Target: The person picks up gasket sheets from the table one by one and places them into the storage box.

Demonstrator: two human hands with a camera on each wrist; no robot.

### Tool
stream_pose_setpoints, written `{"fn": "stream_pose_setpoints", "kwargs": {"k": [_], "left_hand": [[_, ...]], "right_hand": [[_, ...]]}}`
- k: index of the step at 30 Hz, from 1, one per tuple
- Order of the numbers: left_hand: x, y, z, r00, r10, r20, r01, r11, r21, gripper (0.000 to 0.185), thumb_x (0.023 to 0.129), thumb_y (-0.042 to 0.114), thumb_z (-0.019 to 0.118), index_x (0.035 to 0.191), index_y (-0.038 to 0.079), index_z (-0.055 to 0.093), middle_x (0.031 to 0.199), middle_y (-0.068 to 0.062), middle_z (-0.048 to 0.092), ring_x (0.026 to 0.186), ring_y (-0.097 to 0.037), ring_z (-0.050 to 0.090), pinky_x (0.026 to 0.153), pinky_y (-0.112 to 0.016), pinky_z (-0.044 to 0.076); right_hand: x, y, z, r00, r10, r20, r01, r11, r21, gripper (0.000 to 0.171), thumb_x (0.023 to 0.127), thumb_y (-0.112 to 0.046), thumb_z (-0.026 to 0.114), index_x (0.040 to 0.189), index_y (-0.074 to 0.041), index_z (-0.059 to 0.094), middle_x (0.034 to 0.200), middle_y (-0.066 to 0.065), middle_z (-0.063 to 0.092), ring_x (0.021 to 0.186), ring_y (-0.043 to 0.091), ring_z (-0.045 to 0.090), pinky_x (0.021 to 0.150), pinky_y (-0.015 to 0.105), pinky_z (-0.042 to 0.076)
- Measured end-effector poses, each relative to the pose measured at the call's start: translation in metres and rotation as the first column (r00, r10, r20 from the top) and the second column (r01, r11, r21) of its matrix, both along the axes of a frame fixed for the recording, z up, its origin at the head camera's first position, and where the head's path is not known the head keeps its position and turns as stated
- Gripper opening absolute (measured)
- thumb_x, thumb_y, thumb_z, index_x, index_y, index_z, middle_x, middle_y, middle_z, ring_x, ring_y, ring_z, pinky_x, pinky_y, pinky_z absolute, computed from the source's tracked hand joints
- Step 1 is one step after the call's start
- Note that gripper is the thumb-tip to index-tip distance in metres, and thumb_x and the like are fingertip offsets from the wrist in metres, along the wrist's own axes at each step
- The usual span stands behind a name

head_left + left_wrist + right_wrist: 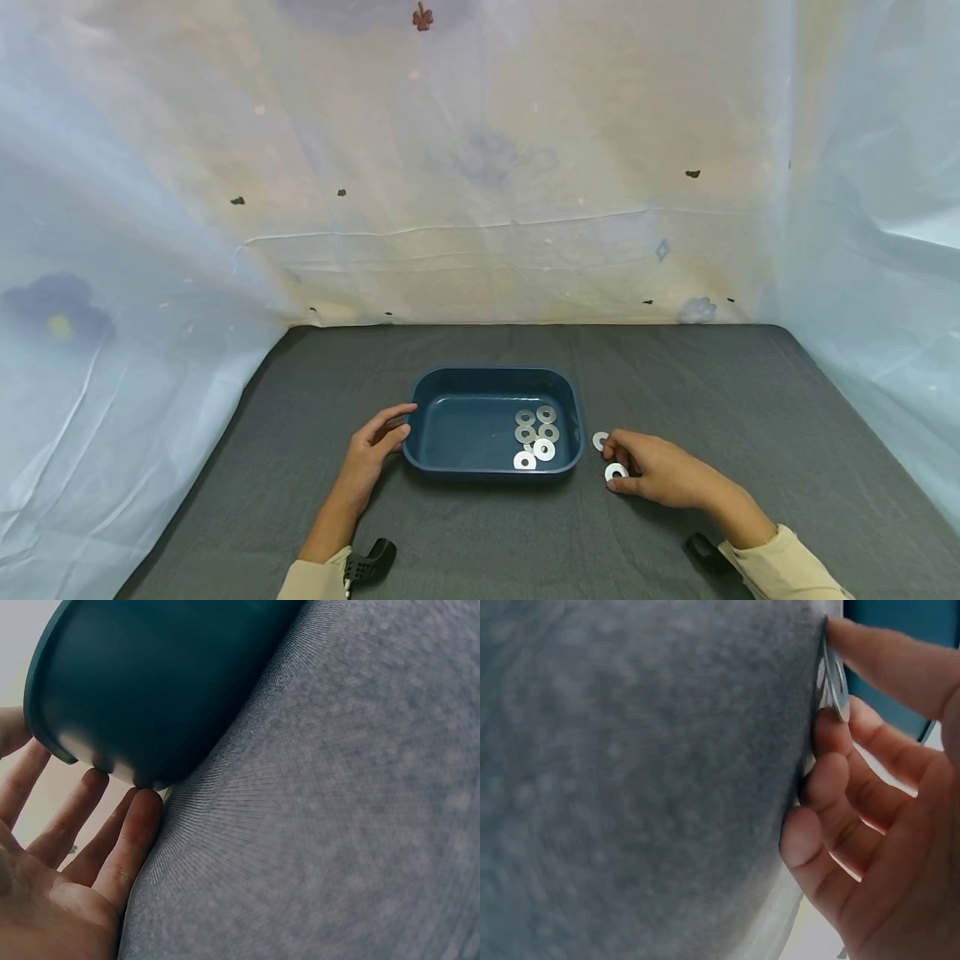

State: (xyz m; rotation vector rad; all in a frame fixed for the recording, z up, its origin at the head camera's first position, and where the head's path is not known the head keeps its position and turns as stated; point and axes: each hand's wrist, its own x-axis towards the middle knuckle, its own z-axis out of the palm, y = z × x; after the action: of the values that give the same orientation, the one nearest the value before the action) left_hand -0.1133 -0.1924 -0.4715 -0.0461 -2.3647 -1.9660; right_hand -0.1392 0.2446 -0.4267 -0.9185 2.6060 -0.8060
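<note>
A dark blue plastic tub (459, 417) stands on the grey cloth and holds several flat metal washers (536, 434) at its right end. My left hand (386, 435) rests with straight fingers against the tub's left wall; in the left wrist view the fingertips (142, 806) touch under the tub's rim (150, 682). Right of the tub, my right hand (637, 465) lies on the cloth with fingers curled. Two loose washers lie at its fingertips, one (601, 440) farther and one (617, 472) nearer. In the right wrist view two fingers pinch a washer (834, 682) by its edges.
Grey cloth (750, 400) covers the table, with pale sheeting (480, 208) hung behind and on both sides. Black wrist mounts (371, 562) show near both sleeves at the front edge.
</note>
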Motion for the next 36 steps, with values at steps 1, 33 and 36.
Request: {"fn": "stream_pose_setpoints", "kwargs": {"k": [1,33,36], "left_hand": [[0.000,0.000,0.000,1.000,0.000,-0.003,0.000,1.000,-0.002,0.037,0.100,0.025,0.060,0.135,0.012,0.060,0.141,-0.010,0.056,0.113,-0.002,0.057,0.088,-0.026,0.049],[0.001,0.001,0.002,1.000,0.002,0.009,-0.002,1.000,0.002,0.038,0.101,0.024,0.059,0.136,0.011,0.059,0.142,-0.010,0.055,0.113,-0.002,0.057,0.088,-0.026,0.049],[0.001,0.001,0.002,1.000,0.003,0.008,-0.003,1.000,0.000,0.037,0.101,0.025,0.059,0.136,0.011,0.060,0.142,-0.010,0.055,0.112,-0.002,0.057,0.088,-0.026,0.049]], "right_hand": [[0.000,0.001,0.000,1.000,0.010,0.001,-0.010,1.000,-0.002,0.031,0.086,-0.028,0.078,0.108,-0.014,0.060,0.080,-0.007,0.054,0.068,-0.001,0.047,0.062,0.020,0.039],[-0.001,0.016,0.004,0.992,0.080,0.093,-0.079,0.997,-0.020,0.030,0.086,-0.014,0.077,0.112,-0.015,0.061,0.092,-0.005,0.055,0.073,-0.001,0.047,0.064,0.020,0.042],[-0.001,0.016,0.004,0.993,0.074,0.088,-0.072,0.997,-0.022,0.030,0.085,-0.015,0.077,0.111,-0.015,0.062,0.091,-0.005,0.055,0.072,-0.001,0.047,0.064,0.020,0.042]]}}
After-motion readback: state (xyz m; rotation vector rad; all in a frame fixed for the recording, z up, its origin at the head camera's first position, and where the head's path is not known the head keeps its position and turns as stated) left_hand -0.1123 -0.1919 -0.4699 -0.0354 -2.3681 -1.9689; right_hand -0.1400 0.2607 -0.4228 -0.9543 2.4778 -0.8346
